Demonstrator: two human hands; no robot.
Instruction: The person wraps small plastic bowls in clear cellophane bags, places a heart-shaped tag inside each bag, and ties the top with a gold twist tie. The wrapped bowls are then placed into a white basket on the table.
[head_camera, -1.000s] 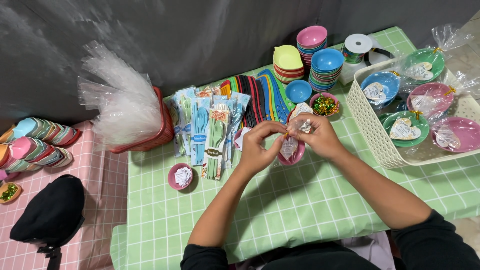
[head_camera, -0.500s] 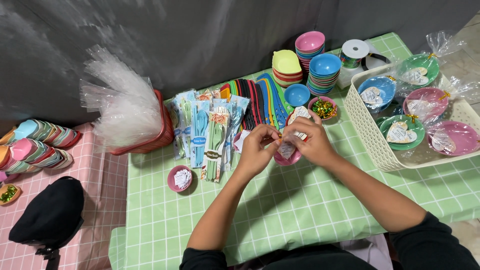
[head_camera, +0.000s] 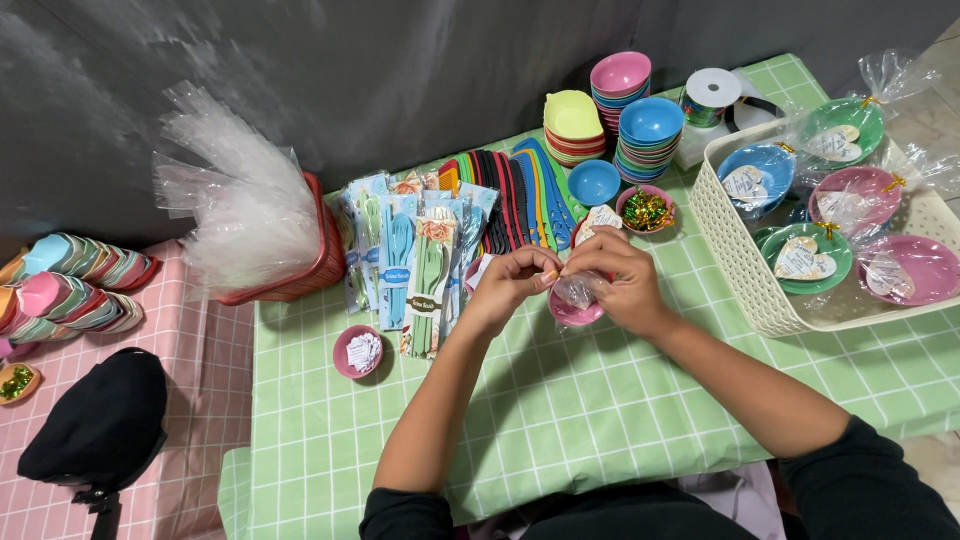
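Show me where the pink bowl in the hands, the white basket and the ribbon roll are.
pink bowl (head_camera: 575, 312): head view, lower rim below the fingers.
white basket (head_camera: 728, 262): head view, left woven wall.
ribbon roll (head_camera: 711, 88): head view, white top face.

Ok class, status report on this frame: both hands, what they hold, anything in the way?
Left hand and right hand pinching clear wrap over pink bowl. Bowl on green checked table. Nothing in the way.

Pastel cutlery packets (head_camera: 415, 265) fan out beside cellophane-wrapped bowls (head_camera: 835, 215).
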